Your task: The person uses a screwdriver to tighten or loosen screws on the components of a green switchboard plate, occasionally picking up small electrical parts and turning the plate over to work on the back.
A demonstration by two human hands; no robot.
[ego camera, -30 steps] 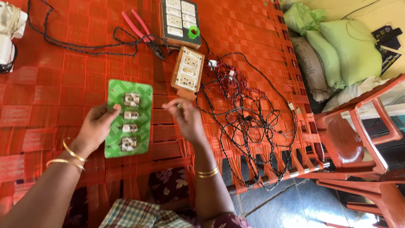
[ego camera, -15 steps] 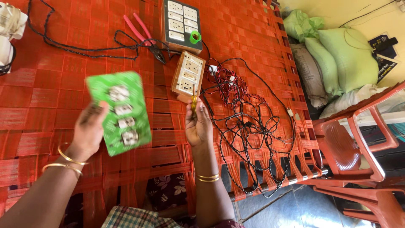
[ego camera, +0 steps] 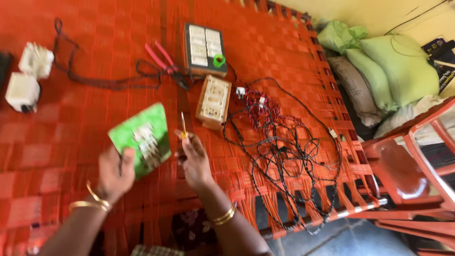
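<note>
Green flat plastic switch plate [ego camera: 141, 138] is lifted in left hand [ego camera: 113, 171], fingers clamped on it, right hand [ego camera: 193, 159] fingers closed on thin yellow-handled screwdriver [ego camera: 183, 126], not yet touching plate; wiring seems undone.

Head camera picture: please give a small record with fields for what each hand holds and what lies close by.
Left hand: holds flat green plastic plate with white switches, lifted and tilted
Right hand: holds thin yellow-handled screwdriver, tip up
Surface: orange woven strap cot
Near right hand: cream switch board box, tangle of dark thin wires
Further: red-handled pliers, dark switch board with green round knob
</note>
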